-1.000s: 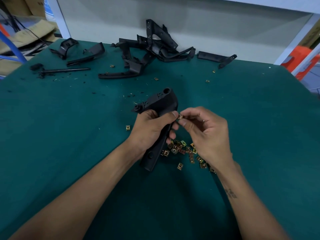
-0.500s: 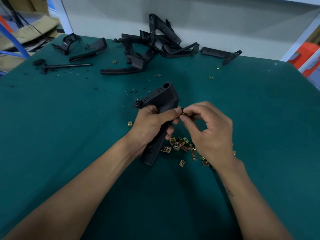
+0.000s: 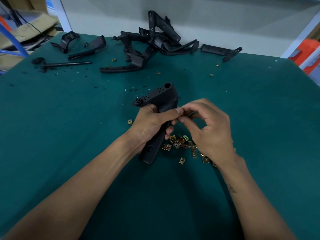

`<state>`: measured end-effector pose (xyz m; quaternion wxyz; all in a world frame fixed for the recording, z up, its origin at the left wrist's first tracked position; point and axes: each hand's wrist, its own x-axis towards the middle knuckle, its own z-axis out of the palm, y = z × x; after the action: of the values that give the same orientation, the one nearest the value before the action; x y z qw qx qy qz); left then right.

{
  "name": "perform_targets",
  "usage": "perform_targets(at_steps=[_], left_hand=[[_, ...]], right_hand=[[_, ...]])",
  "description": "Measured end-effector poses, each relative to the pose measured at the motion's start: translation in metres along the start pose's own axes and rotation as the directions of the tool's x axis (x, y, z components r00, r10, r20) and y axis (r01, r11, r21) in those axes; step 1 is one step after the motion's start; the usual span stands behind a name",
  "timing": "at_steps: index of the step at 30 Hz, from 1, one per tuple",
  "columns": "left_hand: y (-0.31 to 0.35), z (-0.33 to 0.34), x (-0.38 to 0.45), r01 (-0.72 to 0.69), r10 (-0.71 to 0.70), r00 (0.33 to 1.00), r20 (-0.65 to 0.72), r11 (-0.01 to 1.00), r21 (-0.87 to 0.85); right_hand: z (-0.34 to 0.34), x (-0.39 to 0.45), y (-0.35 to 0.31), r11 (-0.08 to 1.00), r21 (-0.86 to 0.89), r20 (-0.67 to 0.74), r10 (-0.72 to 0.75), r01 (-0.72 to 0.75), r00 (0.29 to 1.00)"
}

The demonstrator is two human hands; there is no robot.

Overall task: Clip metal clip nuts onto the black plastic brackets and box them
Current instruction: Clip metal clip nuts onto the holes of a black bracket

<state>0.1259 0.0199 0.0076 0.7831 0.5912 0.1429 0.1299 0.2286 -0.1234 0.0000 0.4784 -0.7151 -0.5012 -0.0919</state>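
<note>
My left hand (image 3: pixel 152 122) grips a black plastic bracket (image 3: pixel 161 97) around its middle and holds it upright over the green table. My right hand (image 3: pixel 207 125) pinches thumb and forefinger together at the bracket's right edge, right beside my left thumb. The clip nut between those fingertips is hidden now. A pile of several brass-coloured clip nuts (image 3: pixel 180 143) lies on the mat just below both hands, partly under my right wrist. One loose clip nut (image 3: pixel 129 122) sits to the left of my left hand.
A heap of black brackets (image 3: pixel 155 42) lies at the table's far edge against the wall, with more brackets at far left (image 3: pixel 86 49) and far right (image 3: pixel 221 50). A black rod (image 3: pixel 67 64) and plastic crumbs lie at left. Stray clip nuts (image 3: pixel 210 75) dot the far mat.
My right hand has closed in on the bracket's right edge, and the clip nut seen between its fingertips a second ago is now covered. The left hand keeps its grip.
</note>
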Motion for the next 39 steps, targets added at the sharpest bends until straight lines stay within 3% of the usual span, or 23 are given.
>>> perform_targets(at_steps=[7, 13, 21, 29, 39], left_hand=[[-0.001, -0.004, 0.003, 0.005, -0.004, 0.999, 0.037, 0.999, -0.050], [-0.002, -0.008, 0.005, 0.102, -0.086, 0.991, 0.104, 0.983, -0.155], [0.002, -0.015, 0.005, 0.209, -0.188, 0.967, 0.172, 0.972, -0.109], [0.005, -0.012, 0.002, 0.223, -0.184, 0.960, 0.211, 0.958, -0.180], [0.008, -0.012, 0.000, 0.250, -0.184, 0.947, 0.265, 0.937, -0.243]], right_hand=[[0.000, -0.001, 0.005, 1.000, -0.021, -0.018, -0.019, 0.019, 1.000], [0.000, -0.002, 0.007, 0.996, -0.051, -0.012, -0.068, 0.067, 0.998], [-0.005, 0.000, 0.004, 0.983, 0.184, 0.038, -0.023, 0.016, 0.999], [-0.008, 0.000, 0.001, 0.963, 0.269, 0.035, -0.032, 0.022, 0.999], [0.002, -0.002, -0.007, 0.866, 0.476, 0.023, 0.166, -0.157, 0.986]])
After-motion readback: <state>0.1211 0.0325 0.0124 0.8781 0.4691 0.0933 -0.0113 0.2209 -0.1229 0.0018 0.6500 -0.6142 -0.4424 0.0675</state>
